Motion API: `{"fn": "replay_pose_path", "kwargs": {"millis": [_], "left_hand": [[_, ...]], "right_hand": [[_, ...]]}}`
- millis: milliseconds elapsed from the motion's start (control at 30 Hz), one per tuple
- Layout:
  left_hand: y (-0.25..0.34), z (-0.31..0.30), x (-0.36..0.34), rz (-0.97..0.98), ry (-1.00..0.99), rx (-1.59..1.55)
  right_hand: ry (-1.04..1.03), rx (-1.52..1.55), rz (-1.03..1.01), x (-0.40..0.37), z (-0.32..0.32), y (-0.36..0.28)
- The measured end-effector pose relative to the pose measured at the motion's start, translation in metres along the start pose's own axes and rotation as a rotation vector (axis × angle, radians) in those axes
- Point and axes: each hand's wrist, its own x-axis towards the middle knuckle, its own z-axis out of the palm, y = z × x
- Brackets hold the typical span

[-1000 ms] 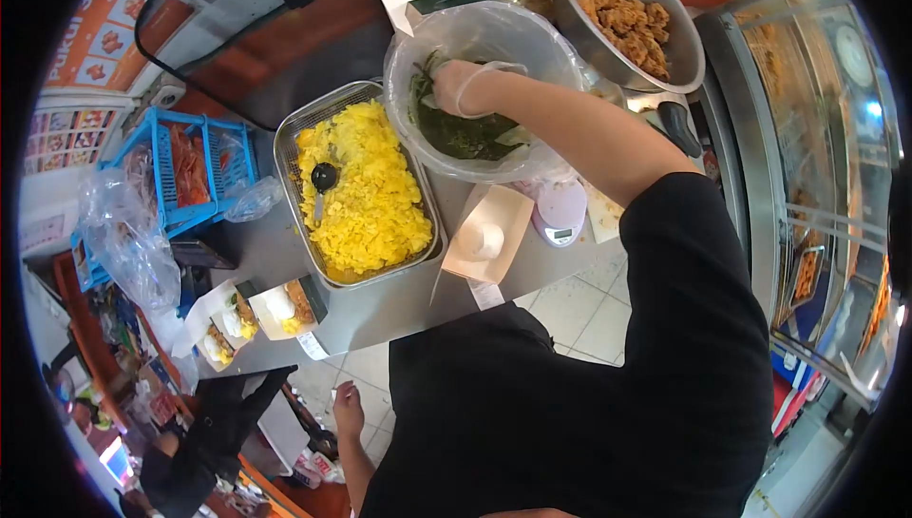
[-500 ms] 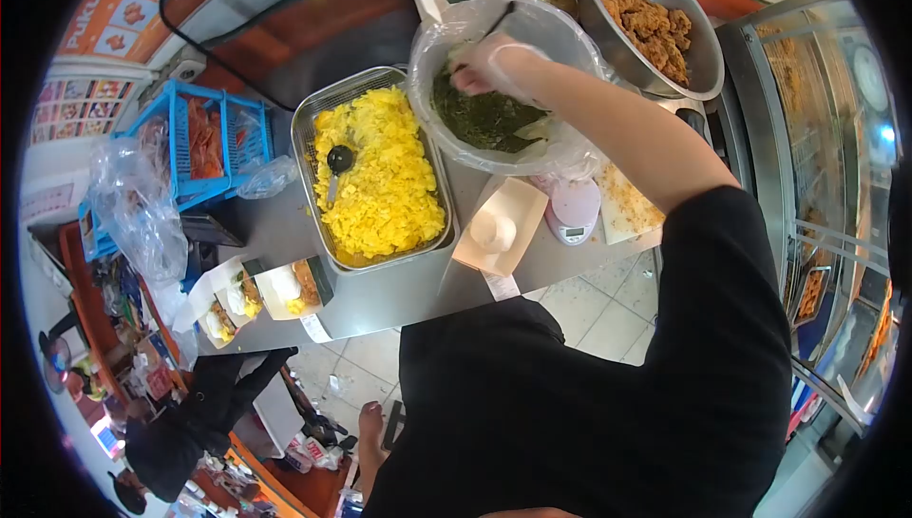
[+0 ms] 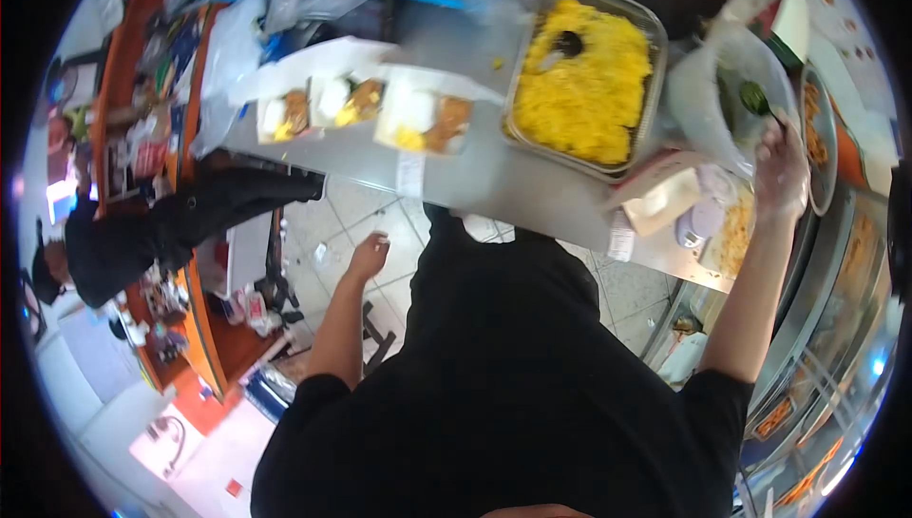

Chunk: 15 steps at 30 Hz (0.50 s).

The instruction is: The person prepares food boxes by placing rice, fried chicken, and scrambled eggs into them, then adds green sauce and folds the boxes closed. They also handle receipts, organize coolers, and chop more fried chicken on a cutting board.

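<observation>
My right hand, in a clear plastic glove, is closed around the handle of a spoon. Dark green food fills the spoon's bowl, held over the plastic-lined tub of green leafy food. Nearer me stands an open paper box with a white mound, likely rice, beside a pale purple kitchen scale. My left hand hangs low in front of the counter, fingers loosely curled, with nothing visible in it.
A metal tray of yellow scrambled egg holds a dark spoon. Several filled boxes stand at the counter's left. Fried chicken pieces lie in a bowl behind my right hand. A glass display case is at right; another person is at left.
My right hand has come up out of the tub with a spoonful of green food. My view has swung left, and my left arm now shows more fully.
</observation>
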Motion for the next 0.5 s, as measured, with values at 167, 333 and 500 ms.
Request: {"fn": "replay_pose_path", "kwargs": {"millis": [167,333,500], "left_hand": [[-0.068,-0.031,0.042,0.005,-0.085,-0.148],[-0.200,-0.068,0.046,-0.080,-0.169,0.010],[-0.330,-0.095,0.035,-0.400,-0.122,-0.195]], "right_hand": [[-0.091,0.082,0.131,-0.090,0.117,0.079],[0.049,0.050,0.209,-0.128,0.209,0.211],[-0.009,-1.448,-0.423,-0.150,0.295,0.337]]}}
